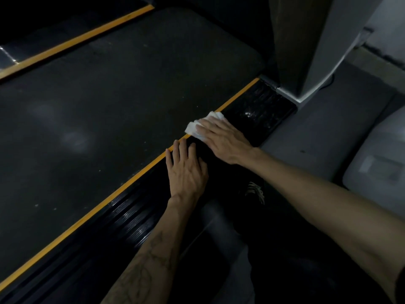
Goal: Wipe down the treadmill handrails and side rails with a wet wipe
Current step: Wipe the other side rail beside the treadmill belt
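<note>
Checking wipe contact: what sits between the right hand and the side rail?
The folded white wet wipe, pressed flat under the right hand onto the black side rail, in the head view.

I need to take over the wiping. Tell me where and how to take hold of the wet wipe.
Take the wet wipe at its free folded edge, which sticks out past the fingertips of the right hand toward the belt. Come from the belt side, low and flat: it lies pressed flat on the side rail, so a pinch at that exposed edge is probably the only grip available.
</note>
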`<state>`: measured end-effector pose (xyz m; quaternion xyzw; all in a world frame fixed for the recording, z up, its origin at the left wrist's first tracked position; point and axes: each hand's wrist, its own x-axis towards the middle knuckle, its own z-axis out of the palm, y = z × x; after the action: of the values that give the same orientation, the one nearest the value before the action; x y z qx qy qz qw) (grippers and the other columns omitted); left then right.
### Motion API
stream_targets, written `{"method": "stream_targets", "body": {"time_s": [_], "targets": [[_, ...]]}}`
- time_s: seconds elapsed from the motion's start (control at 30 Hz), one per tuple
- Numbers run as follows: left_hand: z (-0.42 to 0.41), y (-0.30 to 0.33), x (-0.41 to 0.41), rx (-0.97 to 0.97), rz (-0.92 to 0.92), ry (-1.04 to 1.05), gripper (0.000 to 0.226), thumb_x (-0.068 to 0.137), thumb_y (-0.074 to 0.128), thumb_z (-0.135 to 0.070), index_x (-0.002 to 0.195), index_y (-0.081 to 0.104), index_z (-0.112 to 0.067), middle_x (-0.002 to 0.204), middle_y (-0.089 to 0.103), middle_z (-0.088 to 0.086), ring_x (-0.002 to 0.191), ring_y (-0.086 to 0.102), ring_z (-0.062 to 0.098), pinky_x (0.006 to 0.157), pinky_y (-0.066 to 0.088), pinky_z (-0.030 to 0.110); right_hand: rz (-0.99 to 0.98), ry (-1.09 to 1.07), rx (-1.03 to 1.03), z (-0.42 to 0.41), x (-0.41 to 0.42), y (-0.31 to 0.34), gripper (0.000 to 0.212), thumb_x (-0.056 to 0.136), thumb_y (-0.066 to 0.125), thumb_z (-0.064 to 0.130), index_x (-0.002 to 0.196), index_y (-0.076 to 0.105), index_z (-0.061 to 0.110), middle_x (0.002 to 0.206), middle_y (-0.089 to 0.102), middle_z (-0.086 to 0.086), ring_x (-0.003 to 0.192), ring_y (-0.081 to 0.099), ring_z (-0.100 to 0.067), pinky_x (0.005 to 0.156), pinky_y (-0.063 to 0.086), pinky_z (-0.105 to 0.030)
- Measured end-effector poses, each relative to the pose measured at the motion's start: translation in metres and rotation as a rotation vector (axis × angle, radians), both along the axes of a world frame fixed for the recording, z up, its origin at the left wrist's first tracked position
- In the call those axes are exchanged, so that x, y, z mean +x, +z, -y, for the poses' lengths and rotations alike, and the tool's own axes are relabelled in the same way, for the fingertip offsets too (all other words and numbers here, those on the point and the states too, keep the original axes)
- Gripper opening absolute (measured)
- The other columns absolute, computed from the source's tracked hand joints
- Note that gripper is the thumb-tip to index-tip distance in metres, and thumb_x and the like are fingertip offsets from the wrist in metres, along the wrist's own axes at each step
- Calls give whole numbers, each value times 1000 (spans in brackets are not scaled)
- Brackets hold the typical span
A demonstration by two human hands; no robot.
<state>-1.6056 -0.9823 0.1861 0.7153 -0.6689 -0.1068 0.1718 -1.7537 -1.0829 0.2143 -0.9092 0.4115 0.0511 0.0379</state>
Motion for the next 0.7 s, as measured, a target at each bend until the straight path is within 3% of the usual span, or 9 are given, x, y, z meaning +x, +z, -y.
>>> {"method": "stream_targets", "body": {"time_s": [0.13,0.2,0.3,0.4,0.53,0.6,0.67,0.7], "targets": [[3,-4,-4,35,96,-31,66,102,12,-45,156,34,-13,169,21,12,158,6,31,127,3,56,-6,-226,-18,22,-2,3,57,105,22,32,159,29,13,166,28,-8,155,19,-30,126,8,-46],[4,-5,-4,49,109,-32,67,103,10,-46,159,30,-16,171,16,9,159,1,29,127,1,56,-12,-170,-64,15,5,-2,63,102,15,31,153,40,5,161,38,-15,152,27,-34,127,13,-50],[5,-3,-6,67,119,-35,65,103,10,-46,160,28,-19,172,12,6,159,-2,26,127,-2,55,40,-44,-111,-7,5,-14,56,99,29,25,143,53,-1,152,50,-19,146,37,-35,124,20,-47],[4,-1,-6,76,126,-32,69,102,5,-47,160,27,-19,172,9,6,159,-3,26,127,-3,53,54,-39,-82,2,-4,-9,57,102,27,27,151,44,4,159,40,-16,150,32,-34,125,22,-48],[5,3,-6,92,141,-34,74,99,0,-50,161,24,-18,172,6,7,159,-4,27,127,-2,54,55,-294,-33,18,-9,1,56,110,23,29,162,20,9,171,12,-11,158,6,-26,126,2,-43],[5,3,-6,102,137,-31,74,99,0,-50,161,24,-18,172,6,7,159,-5,27,127,-2,54,102,-264,-67,11,1,3,55,107,28,27,157,33,2,166,25,-17,156,19,-32,126,10,-47],[6,2,-6,99,126,-31,71,100,4,-49,161,26,-19,172,7,6,159,-4,26,127,-3,54,127,-115,-157,-4,10,-2,46,99,45,16,139,56,-3,149,52,-22,141,47,-37,118,32,-48],[6,2,-6,96,118,-28,68,101,6,-48,160,27,-19,172,9,6,159,-3,26,127,-3,54,113,-52,-195,-8,10,-4,46,96,43,17,134,62,-2,142,59,-20,134,54,-35,116,35,-45]]}}
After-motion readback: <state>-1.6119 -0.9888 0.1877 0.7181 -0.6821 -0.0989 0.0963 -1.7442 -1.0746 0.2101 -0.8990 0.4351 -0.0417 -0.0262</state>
